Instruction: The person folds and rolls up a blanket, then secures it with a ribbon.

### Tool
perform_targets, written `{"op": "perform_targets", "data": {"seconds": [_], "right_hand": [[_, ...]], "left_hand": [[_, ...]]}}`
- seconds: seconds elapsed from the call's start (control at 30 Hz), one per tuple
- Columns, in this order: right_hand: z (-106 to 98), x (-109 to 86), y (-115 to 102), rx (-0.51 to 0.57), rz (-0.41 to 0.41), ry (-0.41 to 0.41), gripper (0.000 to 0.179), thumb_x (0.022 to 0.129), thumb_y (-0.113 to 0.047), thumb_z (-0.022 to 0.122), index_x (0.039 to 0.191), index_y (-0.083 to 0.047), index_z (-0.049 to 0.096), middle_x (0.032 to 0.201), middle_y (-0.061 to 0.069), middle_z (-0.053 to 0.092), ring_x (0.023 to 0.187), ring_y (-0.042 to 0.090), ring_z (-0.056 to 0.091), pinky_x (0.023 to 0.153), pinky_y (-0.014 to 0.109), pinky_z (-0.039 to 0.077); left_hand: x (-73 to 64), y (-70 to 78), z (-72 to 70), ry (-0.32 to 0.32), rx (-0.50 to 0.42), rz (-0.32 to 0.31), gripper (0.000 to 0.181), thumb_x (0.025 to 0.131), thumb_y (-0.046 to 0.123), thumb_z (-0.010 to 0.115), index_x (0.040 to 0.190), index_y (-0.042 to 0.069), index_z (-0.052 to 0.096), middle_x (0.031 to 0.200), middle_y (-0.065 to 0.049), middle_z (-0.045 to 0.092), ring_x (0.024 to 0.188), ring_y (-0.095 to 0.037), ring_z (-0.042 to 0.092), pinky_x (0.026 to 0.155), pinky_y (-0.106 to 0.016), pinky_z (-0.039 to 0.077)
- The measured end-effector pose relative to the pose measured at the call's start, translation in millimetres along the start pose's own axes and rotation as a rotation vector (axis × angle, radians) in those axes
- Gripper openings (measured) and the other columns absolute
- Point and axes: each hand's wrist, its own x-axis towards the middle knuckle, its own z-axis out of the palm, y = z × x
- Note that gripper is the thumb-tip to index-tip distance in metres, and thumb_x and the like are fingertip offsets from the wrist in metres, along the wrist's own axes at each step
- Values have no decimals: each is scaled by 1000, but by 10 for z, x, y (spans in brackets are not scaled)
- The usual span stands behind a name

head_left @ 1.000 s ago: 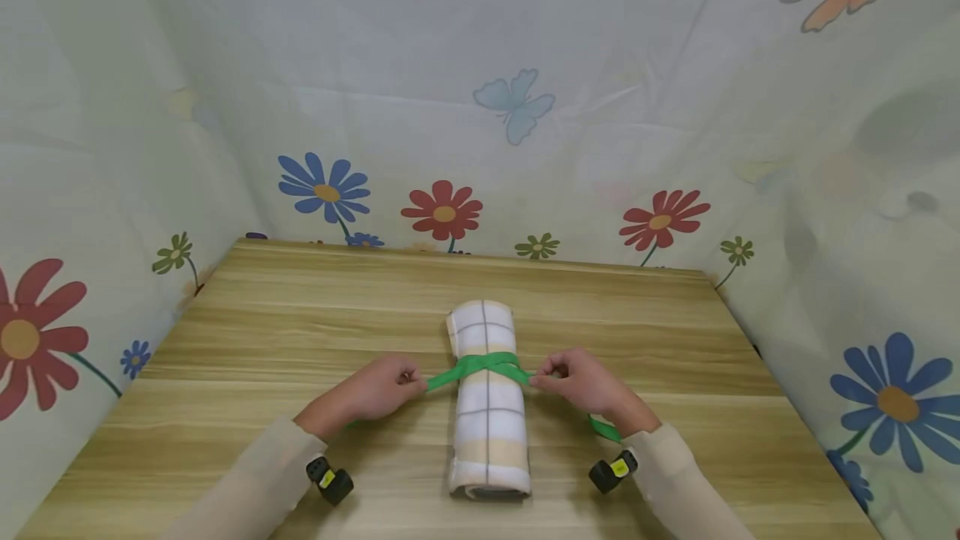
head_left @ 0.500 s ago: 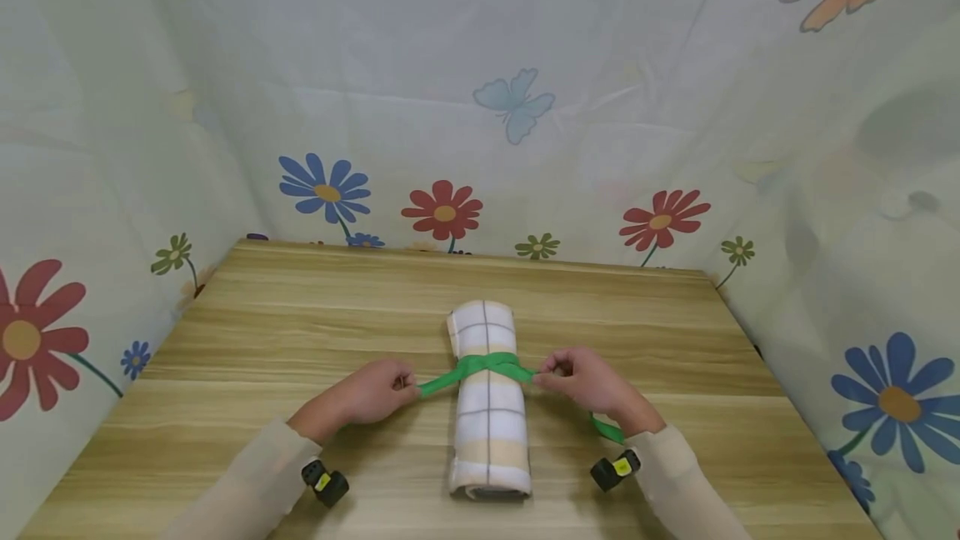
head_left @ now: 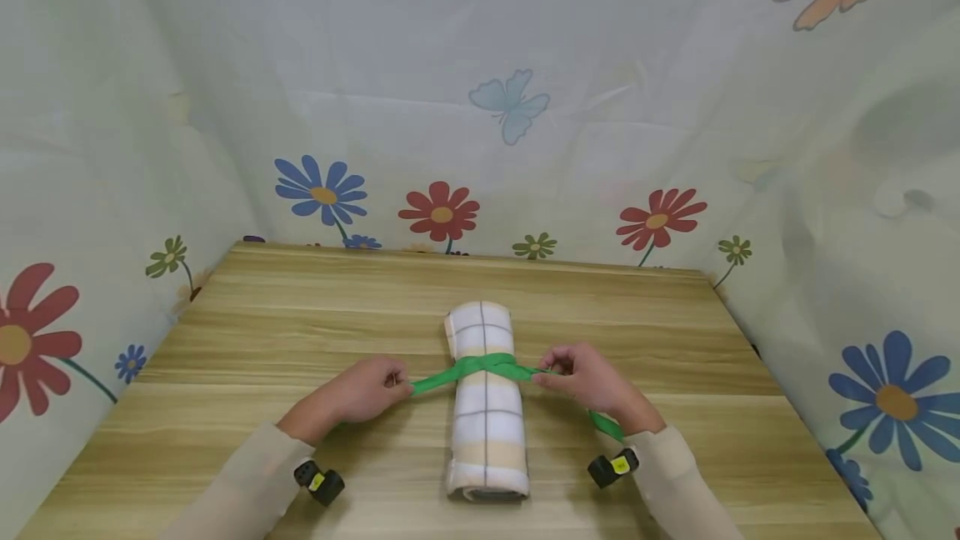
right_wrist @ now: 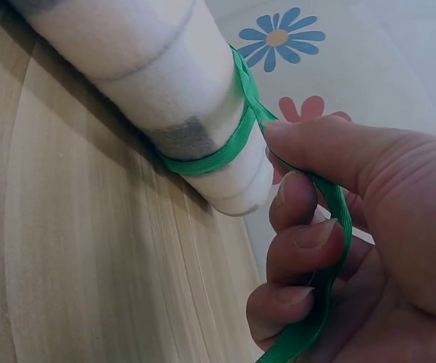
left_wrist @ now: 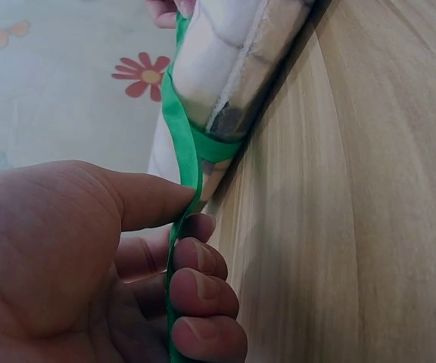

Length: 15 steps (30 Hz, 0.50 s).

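Observation:
A rolled-up checked cloth, white and beige with grey lines, lies on the wooden table, pointing away from me. Round its middle runs a green ribbon, its two ends crossed on top. My left hand pinches one end between thumb and forefinger, left of the roll. To the right, my right hand pinches the other end the same way, and its tail hangs below the wrist. In the right wrist view the ribbon lies against the fuzzy side of the roll. Both ends are stretched out from the crossing.
The wooden table has a light grain and reaches back to a white curtain printed with flowers and butterflies. More of this curtain hangs at both sides. A small black device is strapped at the left wrist, another at the right.
My left hand has drawn its ribbon end a little further left, so a longer stretch shows between it and the roll. The right hand stays nearly in place.

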Motion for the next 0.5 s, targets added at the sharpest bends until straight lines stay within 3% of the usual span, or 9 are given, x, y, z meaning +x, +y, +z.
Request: {"op": "perform_targets", "data": {"seconds": [0.17,0.5], "right_hand": [[-6,-21,-31,-1,-21,7,16,94,-25,76,92,-10,72,78,3,58,70,13,46,59,22,38],[-21,-4,-24,-8,-11,20,11,95,-23,75,93,-13,73,79,1,59,70,12,46,59,22,39]], "left_hand": [[-7,-12,-9,6,0,14,25,101,22,64,78,14,60,70,3,48,61,-11,44,56,-25,36],[-29,-3,-22,15,-43,-45,21,102,23,63,84,12,64,69,2,49,61,-13,43,55,-27,36]]}}
